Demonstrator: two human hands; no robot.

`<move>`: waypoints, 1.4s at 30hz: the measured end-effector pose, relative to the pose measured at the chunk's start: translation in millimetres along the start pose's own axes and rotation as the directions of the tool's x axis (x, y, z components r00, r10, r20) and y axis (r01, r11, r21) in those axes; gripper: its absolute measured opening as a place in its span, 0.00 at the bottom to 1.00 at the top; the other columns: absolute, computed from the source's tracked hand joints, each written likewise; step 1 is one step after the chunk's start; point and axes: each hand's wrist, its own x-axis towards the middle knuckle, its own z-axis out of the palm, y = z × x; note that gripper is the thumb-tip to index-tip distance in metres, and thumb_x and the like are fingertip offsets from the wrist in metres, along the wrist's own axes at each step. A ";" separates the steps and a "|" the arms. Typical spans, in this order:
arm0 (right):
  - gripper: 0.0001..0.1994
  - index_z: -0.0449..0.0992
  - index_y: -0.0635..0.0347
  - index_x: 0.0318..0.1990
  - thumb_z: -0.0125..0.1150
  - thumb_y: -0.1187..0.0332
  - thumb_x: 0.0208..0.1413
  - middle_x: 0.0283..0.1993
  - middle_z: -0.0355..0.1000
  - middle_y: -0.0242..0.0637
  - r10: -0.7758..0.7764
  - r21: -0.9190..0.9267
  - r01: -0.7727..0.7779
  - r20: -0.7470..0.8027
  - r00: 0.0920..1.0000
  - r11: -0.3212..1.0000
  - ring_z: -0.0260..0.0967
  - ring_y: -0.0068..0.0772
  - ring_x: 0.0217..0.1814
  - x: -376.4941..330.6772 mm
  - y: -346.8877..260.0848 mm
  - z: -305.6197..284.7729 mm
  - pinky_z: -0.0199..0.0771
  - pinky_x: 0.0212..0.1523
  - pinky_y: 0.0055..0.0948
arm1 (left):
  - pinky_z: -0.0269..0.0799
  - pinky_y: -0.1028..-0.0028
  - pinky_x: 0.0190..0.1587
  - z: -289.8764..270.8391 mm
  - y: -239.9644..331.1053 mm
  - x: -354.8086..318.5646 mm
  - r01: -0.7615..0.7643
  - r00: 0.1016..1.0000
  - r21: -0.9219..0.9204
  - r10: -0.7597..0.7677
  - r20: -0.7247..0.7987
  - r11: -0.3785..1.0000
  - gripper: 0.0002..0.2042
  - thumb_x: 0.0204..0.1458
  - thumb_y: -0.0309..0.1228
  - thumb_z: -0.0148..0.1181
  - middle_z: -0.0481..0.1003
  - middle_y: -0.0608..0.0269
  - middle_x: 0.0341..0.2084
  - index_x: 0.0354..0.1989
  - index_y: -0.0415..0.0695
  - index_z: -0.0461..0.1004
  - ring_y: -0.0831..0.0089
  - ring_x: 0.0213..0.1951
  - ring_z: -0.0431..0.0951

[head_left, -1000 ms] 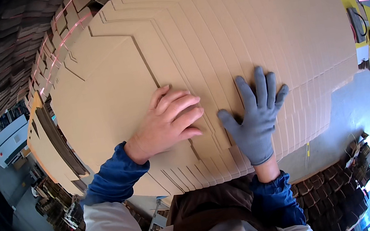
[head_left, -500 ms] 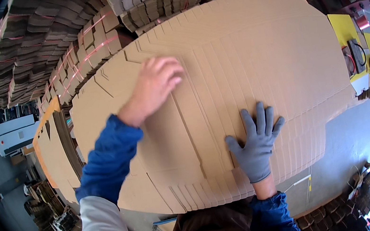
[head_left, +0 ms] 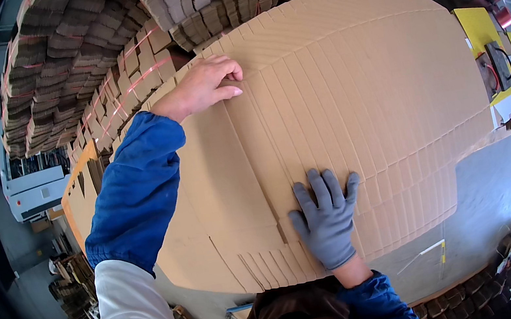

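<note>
A wide fanned stack of flat brown cardboard sheets (head_left: pixel 365 97) fills the middle of the view. My left hand (head_left: pixel 201 85), bare and in a blue sleeve, reaches to the far left edge of the top sheet, and its fingers curl over that edge. My right hand (head_left: pixel 327 218), in a grey glove, lies flat with fingers spread on the sheets near the close edge. The top sheet has a slot cut running toward me.
Tall stacks of bundled cardboard (head_left: pixel 86 46) tied with red straps stand behind and to the left. A yellow stand with tools (head_left: pixel 498 57) is at the right. More cardboard piles (head_left: pixel 486 290) sit on the grey floor at the lower right. A white machine (head_left: pixel 35 189) stands at the left.
My left hand has moved from beside the right hand out to the far left edge of the top sheet and curled over it. The right hand has stayed pressed flat.
</note>
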 end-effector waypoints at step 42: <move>0.24 0.75 0.51 0.60 0.66 0.59 0.56 0.71 0.62 0.43 0.025 -0.027 -0.025 -0.015 1.000 0.999 0.53 0.51 0.77 4.8 -4.5 -2.4 0.34 0.77 0.75 | 0.71 0.68 0.44 38.0 -7.0 9.7 0.071 0.962 -0.119 -0.100 -0.255 0.990 0.04 0.63 0.28 0.61 0.71 0.63 0.35 0.38 0.42 0.74 0.69 0.39 0.72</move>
